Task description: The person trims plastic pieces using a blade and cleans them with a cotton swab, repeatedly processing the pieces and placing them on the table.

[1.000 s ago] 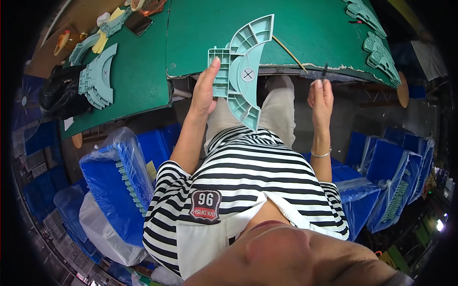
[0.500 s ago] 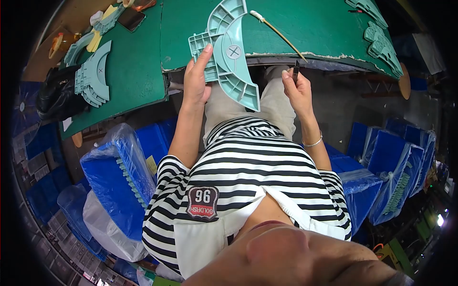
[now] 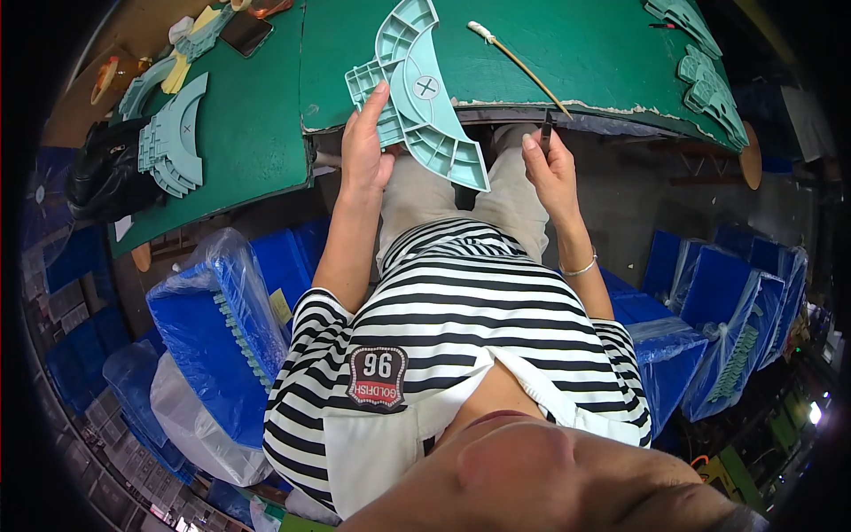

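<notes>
My left hand (image 3: 365,146) grips a curved pale-green plastic part (image 3: 427,111) by its ribbed side block, the thumb lying along the near face. The part has ribbed compartments at both ends and a round disc with a cross mark in its middle. It is held tilted above my lap, partly over the table's front edge. To the right of it, apart from the part, my right hand (image 3: 554,173) is closed around a slim black pen-like tool (image 3: 546,130), tip pointing away from me. Its exact kind cannot be made out.
On the green table (image 3: 355,35) lie a wooden stick with a white wrapped end (image 3: 519,66), a phone (image 3: 245,34), a black bag (image 3: 111,173) and similar plastic parts (image 3: 177,133) at left and right (image 3: 709,89). Blue plastic-wrapped bins (image 3: 199,346) stand on both sides.
The plastic part has turned slightly in my left hand, its top shifting left and its lower tip rising to the right. My right hand with the black tool has moved a little left.
</notes>
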`<state>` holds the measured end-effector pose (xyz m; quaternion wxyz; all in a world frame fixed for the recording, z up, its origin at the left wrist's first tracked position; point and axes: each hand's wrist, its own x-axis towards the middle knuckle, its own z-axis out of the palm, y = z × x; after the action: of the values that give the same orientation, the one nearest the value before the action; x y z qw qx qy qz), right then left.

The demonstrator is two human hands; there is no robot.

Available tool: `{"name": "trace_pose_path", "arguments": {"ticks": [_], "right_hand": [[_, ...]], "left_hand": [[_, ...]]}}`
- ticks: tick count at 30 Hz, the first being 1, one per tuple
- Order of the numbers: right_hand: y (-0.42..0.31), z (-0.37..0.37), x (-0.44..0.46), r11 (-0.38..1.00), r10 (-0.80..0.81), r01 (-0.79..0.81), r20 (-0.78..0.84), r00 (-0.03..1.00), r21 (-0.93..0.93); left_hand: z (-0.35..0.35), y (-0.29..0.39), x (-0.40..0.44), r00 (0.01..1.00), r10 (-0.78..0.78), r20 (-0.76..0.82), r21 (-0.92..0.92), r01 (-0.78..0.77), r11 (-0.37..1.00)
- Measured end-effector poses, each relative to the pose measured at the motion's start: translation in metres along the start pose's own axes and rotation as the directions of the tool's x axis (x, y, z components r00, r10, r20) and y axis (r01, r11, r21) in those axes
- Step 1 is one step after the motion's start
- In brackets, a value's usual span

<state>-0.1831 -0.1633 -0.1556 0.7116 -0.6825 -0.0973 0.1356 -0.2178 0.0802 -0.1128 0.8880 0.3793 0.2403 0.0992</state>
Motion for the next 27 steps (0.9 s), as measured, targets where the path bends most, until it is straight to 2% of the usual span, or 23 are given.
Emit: {"name": "trace_pose_path", "arguments": {"ticks": [1, 4, 5, 7, 8, 11, 12, 15, 16, 19, 21, 23, 25, 27], "right_hand": [[-0.004, 0.003, 0.001, 1.000, 0.010, -0.009, -0.026, 1.000, 0.026], [-0.008, -0.005, 0.010, 0.949, -0.149, 0.128, -0.051, 0.988, -0.289], [-0.017, -0.007, 0.015, 0.851, -0.182, 0.119, -0.074, 0.981, -0.512], [-0.021, -0.016, 0.039, 0.619, -0.338, 0.194, -0.035, 0.940, -0.761], [-0.019, -0.020, 0.054, 0.545, -0.417, 0.252, 0.003, 0.909, -0.800], [-0.008, -0.028, 0.097, 0.292, -0.489, 0.300, 0.128, 0.863, -0.908], [-0.005, -0.028, 0.105, 0.246, -0.411, 0.270, 0.152, 0.899, -0.931], [0.006, -0.033, 0.124, 0.212, -0.387, 0.333, 0.234, 0.892, -0.919], [0.004, -0.032, 0.126, 0.203, -0.418, 0.397, 0.288, 0.862, -0.895], [-0.007, -0.029, 0.111, 0.369, -0.396, 0.493, 0.346, 0.850, -0.788], [-0.039, -0.017, 0.080, 0.565, -0.257, 0.426, 0.340, 0.905, -0.707], [-0.061, -0.009, 0.049, 0.725, -0.255, 0.421, 0.355, 0.899, -0.545], [-0.074, -0.001, 0.027, 0.746, -0.274, 0.476, 0.436, 0.857, -0.465], [-0.081, 0.004, 0.019, 0.663, -0.307, 0.554, 0.493, 0.814, -0.503]], "left_hand": [[-0.003, -0.001, 0.001, 1.000, 0.004, 0.003, 0.008, -0.004, 1.000], [-0.005, -0.002, 0.004, 0.999, 0.039, 0.001, 0.047, -0.039, 0.998], [-0.005, -0.002, 0.004, 0.999, 0.054, -0.002, 0.064, -0.054, 0.997], [-0.003, 0.001, 0.001, 0.998, 0.060, 0.010, 0.074, -0.060, 0.995], [-0.002, 0.002, 0.000, 0.998, 0.063, 0.020, 0.079, -0.065, 0.995], [-0.001, 0.003, 0.000, 0.991, 0.133, 0.009, 0.091, -0.133, 0.987], [-0.005, 0.003, 0.001, 0.986, 0.166, 0.017, 0.111, -0.167, 0.980], [-0.004, 0.011, -0.004, 0.968, 0.252, -0.010, 0.136, -0.249, 0.959], [-0.007, 0.012, -0.002, 0.947, 0.321, -0.029, 0.150, -0.314, 0.938], [-0.016, 0.018, 0.004, 0.859, 0.506, -0.074, 0.194, -0.485, 0.853], [-0.013, 0.026, 0.003, 0.785, 0.616, -0.073, 0.214, -0.591, 0.778], [-0.011, 0.030, 0.004, 0.725, 0.683, -0.095, 0.248, -0.647, 0.721], [-0.009, 0.030, 0.005, 0.702, 0.702, -0.119, 0.263, -0.659, 0.704], [-0.003, 0.026, 0.006, 0.691, 0.713, -0.119, 0.273, -0.668, 0.693]]}}
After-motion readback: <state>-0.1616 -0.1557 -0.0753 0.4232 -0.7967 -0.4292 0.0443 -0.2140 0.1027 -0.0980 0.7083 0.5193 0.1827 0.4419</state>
